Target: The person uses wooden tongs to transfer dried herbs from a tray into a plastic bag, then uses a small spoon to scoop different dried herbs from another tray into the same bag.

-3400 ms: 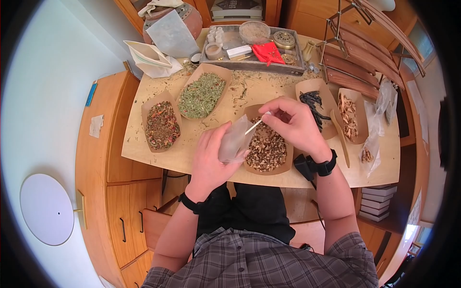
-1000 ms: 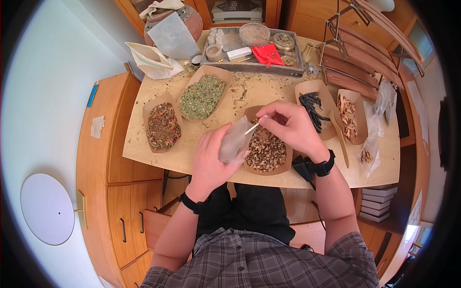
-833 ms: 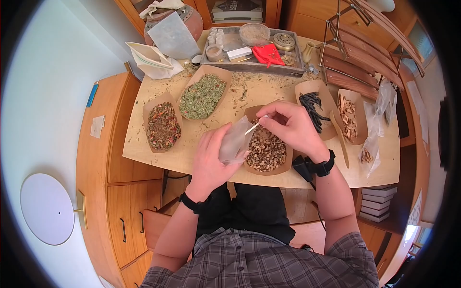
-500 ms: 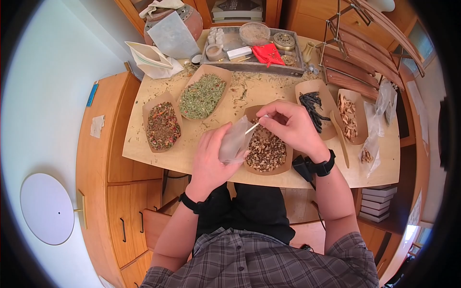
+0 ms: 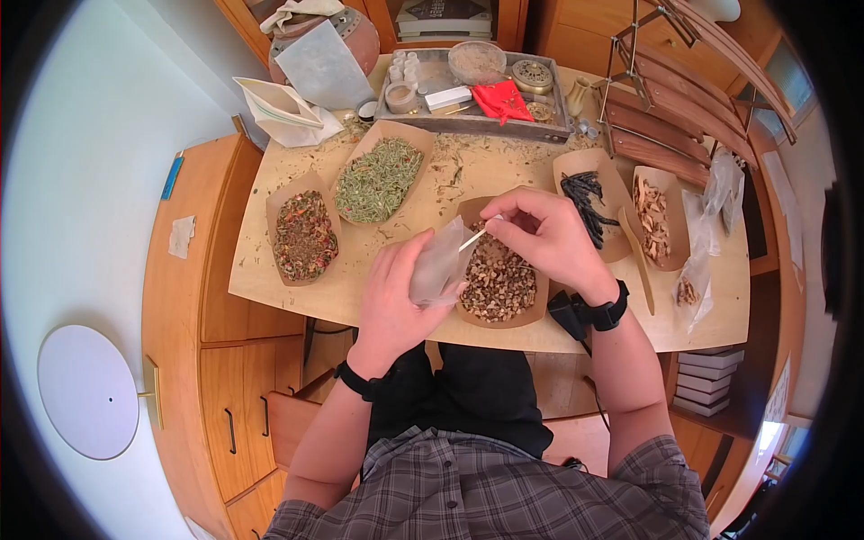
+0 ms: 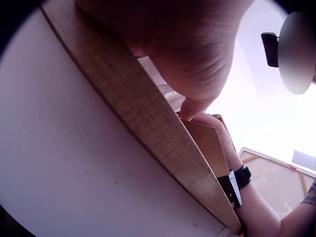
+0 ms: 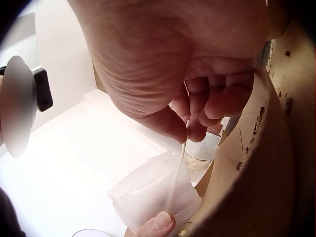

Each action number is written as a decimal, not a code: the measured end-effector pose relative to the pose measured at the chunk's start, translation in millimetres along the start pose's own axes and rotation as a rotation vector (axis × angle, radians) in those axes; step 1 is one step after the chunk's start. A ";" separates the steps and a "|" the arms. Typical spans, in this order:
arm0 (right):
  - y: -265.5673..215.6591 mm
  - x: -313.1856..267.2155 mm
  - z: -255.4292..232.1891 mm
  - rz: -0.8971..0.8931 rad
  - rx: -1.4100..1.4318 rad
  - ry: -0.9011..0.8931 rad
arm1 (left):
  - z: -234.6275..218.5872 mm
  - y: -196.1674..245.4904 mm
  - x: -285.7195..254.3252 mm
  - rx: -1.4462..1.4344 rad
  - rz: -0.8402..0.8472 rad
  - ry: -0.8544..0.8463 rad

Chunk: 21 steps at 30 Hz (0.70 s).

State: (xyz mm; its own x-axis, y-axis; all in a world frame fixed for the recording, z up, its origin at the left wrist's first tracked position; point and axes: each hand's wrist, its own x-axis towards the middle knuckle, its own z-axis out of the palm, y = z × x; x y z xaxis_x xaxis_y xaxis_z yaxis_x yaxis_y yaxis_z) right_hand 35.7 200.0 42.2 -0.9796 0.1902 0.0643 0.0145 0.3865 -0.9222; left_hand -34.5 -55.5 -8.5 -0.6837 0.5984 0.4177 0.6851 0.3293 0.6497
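A small translucent white pouch (image 5: pixel 441 265) is gripped by my left hand (image 5: pixel 392 286), its thumb (image 7: pixel 160 223) lying against the pouch's side in the right wrist view. My right hand (image 5: pixel 551 236) pinches a thin, straight white stick-like piece (image 5: pixel 472 238) between thumb and fingertips. The piece's lower part shows through the pouch wall in the right wrist view. Both hands are raised over the near edge of a paper tray (image 5: pixel 541 301) filled with chopped brown-and-white dried pieces (image 5: pixel 500 286). In the left wrist view, the left hand (image 6: pixel 190 54) hides most of the pouch (image 6: pixel 157 78).
Paper trays of dried flower mix (image 5: pixel 306 236) and green herb (image 5: pixel 379 180) lie left. Black pods (image 5: pixel 585 200), pale slices (image 5: pixel 653 219) and a wooden spatula (image 5: pixel 638 261) lie right. A grey wooden tray (image 5: pixel 468 126) stands behind, a slatted wooden rack (image 5: pixel 652 112) back right.
Compared with the oldest frame, my right hand has shifted slightly left with the white piece. Over the last second both hands have stayed nearly still.
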 end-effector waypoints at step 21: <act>5.1 0.9 3.5 -0.040 0.044 0.048 | 0.7 -0.5 -0.8 -0.006 -0.012 0.000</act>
State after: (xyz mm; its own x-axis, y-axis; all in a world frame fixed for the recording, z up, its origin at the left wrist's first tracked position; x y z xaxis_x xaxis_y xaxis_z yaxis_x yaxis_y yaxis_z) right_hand 34.2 199.0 36.2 -0.9685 0.2191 0.1183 -0.0339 0.3547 -0.9343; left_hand -34.2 -55.6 -9.6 -0.6918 0.5947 0.4096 0.6753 0.3320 0.6586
